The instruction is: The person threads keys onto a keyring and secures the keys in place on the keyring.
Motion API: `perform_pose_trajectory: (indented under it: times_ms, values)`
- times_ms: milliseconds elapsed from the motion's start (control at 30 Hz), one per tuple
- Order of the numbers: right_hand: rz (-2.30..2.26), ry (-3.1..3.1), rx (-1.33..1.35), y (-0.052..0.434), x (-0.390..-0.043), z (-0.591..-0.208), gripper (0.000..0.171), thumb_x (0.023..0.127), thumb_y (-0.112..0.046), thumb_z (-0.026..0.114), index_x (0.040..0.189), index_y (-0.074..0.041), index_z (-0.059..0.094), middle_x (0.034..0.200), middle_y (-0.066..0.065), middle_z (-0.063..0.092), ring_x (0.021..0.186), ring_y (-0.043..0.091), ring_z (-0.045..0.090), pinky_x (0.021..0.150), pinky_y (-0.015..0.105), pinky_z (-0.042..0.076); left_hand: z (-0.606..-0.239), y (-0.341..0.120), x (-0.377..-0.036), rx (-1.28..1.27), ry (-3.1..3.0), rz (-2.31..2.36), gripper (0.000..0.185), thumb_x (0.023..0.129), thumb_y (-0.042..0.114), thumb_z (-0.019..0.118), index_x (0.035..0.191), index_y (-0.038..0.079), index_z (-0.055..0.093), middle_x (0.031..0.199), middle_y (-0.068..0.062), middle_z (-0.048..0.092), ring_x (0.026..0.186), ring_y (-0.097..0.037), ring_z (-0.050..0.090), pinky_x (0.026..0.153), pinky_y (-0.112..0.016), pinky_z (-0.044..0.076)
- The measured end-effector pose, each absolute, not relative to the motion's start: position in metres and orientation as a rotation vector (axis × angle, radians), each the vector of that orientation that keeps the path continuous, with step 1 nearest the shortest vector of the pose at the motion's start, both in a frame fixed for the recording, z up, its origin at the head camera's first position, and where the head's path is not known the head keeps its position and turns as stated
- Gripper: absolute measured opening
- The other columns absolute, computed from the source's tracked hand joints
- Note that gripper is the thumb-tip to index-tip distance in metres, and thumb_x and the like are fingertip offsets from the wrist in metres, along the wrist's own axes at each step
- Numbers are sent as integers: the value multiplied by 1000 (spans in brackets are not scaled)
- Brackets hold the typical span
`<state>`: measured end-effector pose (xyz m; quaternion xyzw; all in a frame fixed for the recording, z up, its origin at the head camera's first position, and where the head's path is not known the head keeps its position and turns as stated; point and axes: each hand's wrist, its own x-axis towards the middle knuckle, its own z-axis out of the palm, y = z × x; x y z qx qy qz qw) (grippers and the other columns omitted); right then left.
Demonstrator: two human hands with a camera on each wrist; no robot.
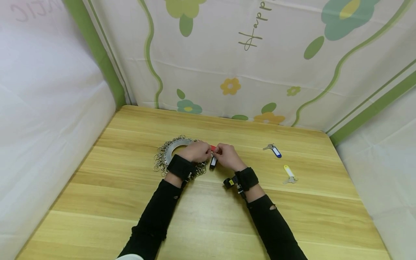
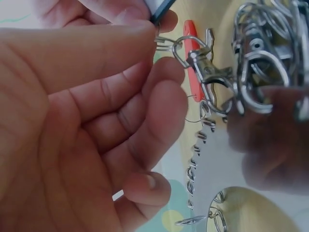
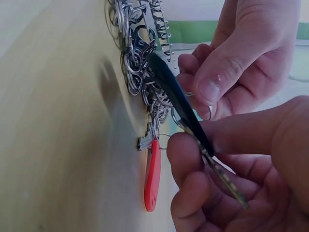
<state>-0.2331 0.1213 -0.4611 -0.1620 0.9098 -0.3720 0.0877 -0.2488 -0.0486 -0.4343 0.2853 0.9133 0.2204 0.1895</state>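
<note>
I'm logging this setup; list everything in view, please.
Ring-shaped plate: one, silver, table's left half
Clips: many, silver, around the plate
Black tag: one, black, right of the plate
Red tag: one, red, by the clips
Blue tag: one, blue, table's right
Yellow tag: one, yellow, nearer than the blue
Keys: at least four, metallic, with the tags
Table: one, pale wood, underneath
Fabric walls: three, mostly white, around the table
Wrist straps: two, black, on wrists
Sleeves: two, black, forearms
Left hand: one, bare, pinching a small ring
Right hand: one, bare, pinching the black tag
</note>
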Motion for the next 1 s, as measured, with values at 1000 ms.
perform_pose_trajectory:
  times_ms: [1000]
  values:
    - [-1182, 2676, -520, 121, -233, -464, 7, 94, -10, 59, 87, -8, 60, 76, 3, 62, 59, 16, 53, 54, 27, 42, -432, -49, -249, 802, 2543, 632, 38, 91, 5, 50, 58, 15, 36, 54, 2, 24, 47, -12, 22, 52, -25, 25]
